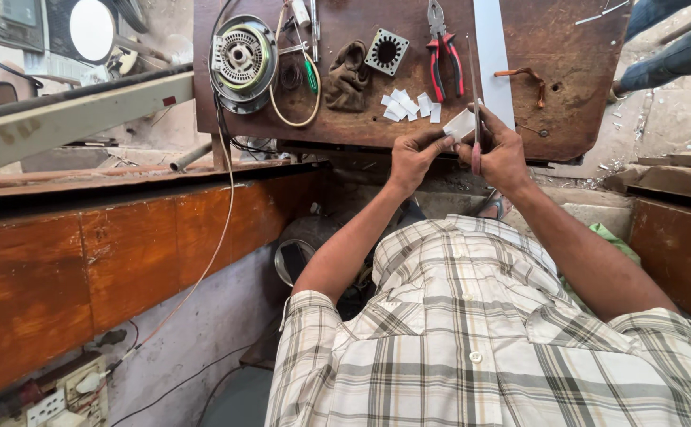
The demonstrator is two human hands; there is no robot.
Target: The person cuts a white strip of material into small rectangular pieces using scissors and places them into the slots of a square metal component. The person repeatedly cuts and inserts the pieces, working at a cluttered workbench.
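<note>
At upper centre, the left hand [413, 156] pinches a small white paper piece [459, 125] at the wooden board's [361, 122] near edge. The right hand [501, 154] grips scissors [475, 119], long axis upright, tips pointing up-frame. Cut white slips [407, 106] lie just above, red-handled pliers [443, 49] beyond. The scissor handles are hidden in the fist.

Both hands [456, 154] pinch white paper piece [460, 125]; scissors [476, 134] cutting.
</note>
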